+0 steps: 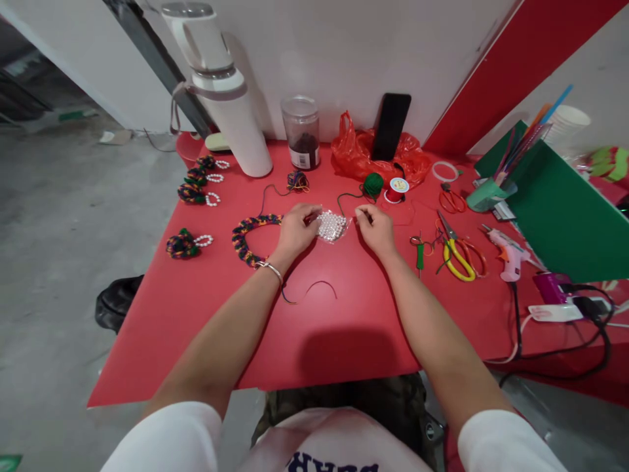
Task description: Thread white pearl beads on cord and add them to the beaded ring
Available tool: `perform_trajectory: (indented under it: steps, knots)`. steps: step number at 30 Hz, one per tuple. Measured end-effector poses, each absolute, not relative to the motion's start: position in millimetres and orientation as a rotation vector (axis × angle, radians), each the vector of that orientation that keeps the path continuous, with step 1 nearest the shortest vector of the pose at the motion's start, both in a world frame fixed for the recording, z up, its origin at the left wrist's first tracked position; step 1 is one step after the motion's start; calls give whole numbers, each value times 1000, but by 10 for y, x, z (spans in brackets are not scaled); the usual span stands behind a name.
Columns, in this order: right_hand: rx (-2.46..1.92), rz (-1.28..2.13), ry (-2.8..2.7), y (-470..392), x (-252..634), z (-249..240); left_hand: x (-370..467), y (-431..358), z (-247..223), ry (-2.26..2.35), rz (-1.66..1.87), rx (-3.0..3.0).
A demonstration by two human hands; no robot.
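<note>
On red table [171, 314], left hand [298, 229] gripping clear bag [348, 224] of white beads [330, 225], right hand [376, 229] beside, grip unclear

Looking forward and down from the head, above and behind the left hand [299, 229] and right hand [375, 229]; close enough to take in the shirt [334, 436] nearer than both, wide enough to reach the wall [339, 52] beyond them and the floor [122, 229] left of the left hand
</note>
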State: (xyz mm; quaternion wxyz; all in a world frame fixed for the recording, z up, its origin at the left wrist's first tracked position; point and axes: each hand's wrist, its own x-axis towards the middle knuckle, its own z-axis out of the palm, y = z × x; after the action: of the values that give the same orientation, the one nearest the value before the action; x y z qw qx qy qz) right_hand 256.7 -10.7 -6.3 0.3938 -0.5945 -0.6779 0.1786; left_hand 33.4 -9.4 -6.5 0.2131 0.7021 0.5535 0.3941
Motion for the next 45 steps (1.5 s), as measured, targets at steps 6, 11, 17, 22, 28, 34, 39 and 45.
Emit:
perform_trajectory:
  steps: [6,11,17,22,28,34,39,45]
  knots:
    - [-1434,469,-1774,-148,2574,-47,355,-86,-81,1537,1168,1864]
    - [-1374,449,-1862,-151,2577,-37,352,-97,-69,1538,1177,1908]
    - [-1425,426,-1969,-186,2563,-3,360,-114,-65,1497,1125,2211]
    - [-1434,386,-2000,-197,2553,-3,355,-118,-96,1379,1030,2335]
    - [-1263,430,-1869,-171,2576,-90,368,-142,-77,1428,971,2361]
    - [-1293,456,-1723,-126,2600,-153,393,-192,11,1488,898,2375]
    - [-1405,388,-1700,-161,2599,-78,418,-218,47,1489,813,2380]
    - [-1505,185,-1745,-275,2577,61,425,-216,20,1546,795,2365]
